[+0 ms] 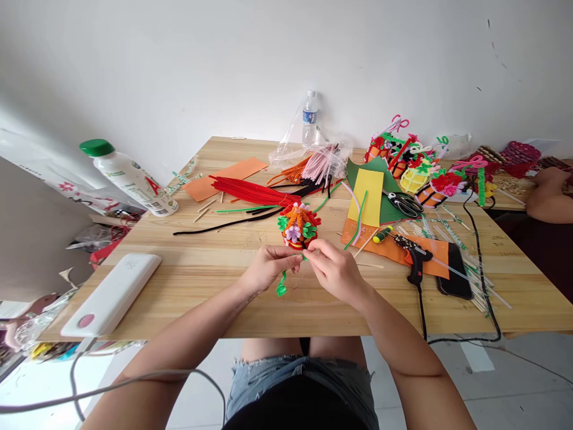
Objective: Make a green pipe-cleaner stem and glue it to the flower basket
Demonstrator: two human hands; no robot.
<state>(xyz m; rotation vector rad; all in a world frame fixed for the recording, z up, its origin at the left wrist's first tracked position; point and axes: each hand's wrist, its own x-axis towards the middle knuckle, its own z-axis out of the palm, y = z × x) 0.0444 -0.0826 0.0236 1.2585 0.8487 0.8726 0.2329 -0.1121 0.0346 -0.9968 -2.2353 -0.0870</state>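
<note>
My left hand (267,267) and my right hand (333,267) meet over the wooden table (201,280), both with fingers pinched together on a green pipe cleaner (282,285) whose curled end hangs below my left fingers. Just beyond my fingertips stands a small pipe-cleaner flower bouquet (298,225) in orange, red, green and pink. The green strand seems to run to its base. A bundle of red pipe cleaners (255,192) lies farther back.
A white bottle with green cap (129,177) lies at the left, a white flat box (111,292) near the front left. Scissors (405,204), a glue gun (414,258), a black phone (456,275), coloured paper sheets (369,194) and finished flower crafts (421,167) fill the right. Another person's arm (548,194) rests far right.
</note>
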